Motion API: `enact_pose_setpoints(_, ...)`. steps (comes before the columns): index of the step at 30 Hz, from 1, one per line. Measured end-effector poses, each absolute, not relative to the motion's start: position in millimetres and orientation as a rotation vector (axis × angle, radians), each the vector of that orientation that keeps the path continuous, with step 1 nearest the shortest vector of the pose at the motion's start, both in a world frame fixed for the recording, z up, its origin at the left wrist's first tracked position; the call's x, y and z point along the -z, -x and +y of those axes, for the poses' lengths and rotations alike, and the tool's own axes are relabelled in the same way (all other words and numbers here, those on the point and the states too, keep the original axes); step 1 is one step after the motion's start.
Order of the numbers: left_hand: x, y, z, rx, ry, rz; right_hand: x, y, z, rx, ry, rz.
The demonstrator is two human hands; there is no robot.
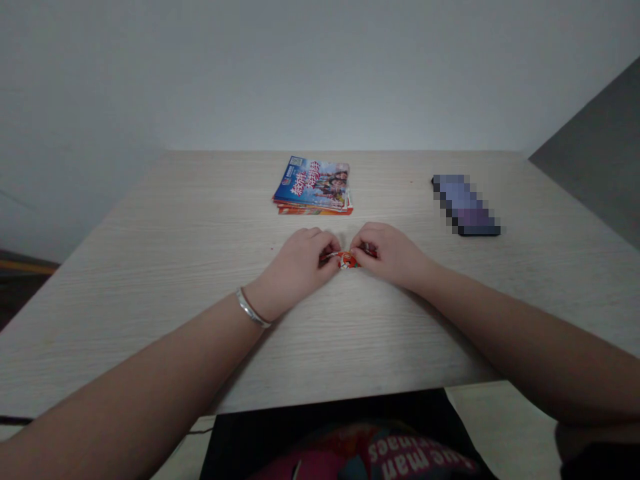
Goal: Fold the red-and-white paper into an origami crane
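Observation:
Near the middle of the table, my left hand [313,260] and my right hand [385,250] pinch a small piece of red printed paper [349,259] from either side. Both hands have their fingers closed on it, thumbs toward me. Orange, red and white print shows in the short stretch between my fingertips; its two ends are hidden inside my hands. The paper looks narrow, as if folded, though the folds are too small to make out. A silver bracelet [250,308] circles my left wrist.
Beyond my hands lies a stack of printed leaflets [313,183], blue on top with orange edges below. To the right is a phone [465,205], blurred by pixels. The pale wooden table [200,233] meets a wall [340,73] at the back.

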State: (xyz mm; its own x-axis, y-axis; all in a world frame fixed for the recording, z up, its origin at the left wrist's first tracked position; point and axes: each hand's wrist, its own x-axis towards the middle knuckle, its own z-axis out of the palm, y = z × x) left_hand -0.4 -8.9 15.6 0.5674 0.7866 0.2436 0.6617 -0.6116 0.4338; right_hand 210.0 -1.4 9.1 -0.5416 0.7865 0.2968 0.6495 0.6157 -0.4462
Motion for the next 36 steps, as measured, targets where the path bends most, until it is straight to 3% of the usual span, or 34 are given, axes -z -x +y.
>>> enact_pose_setpoints(15, -6, 2, -8, -0.472, -2.674, 1.216, -14, -211, -3, -0.448, 1.051, -2.450)
enact_pose_setpoints(27, -4, 1, -5, -0.673, -2.515, 1.171, -18, -211, -8, -0.554, 1.093, -2.349)
enact_pose_setpoints(36, -6, 0, -8, -0.726, -2.459, 1.186, -10, -212, -4, -0.392, 1.137, -2.377)
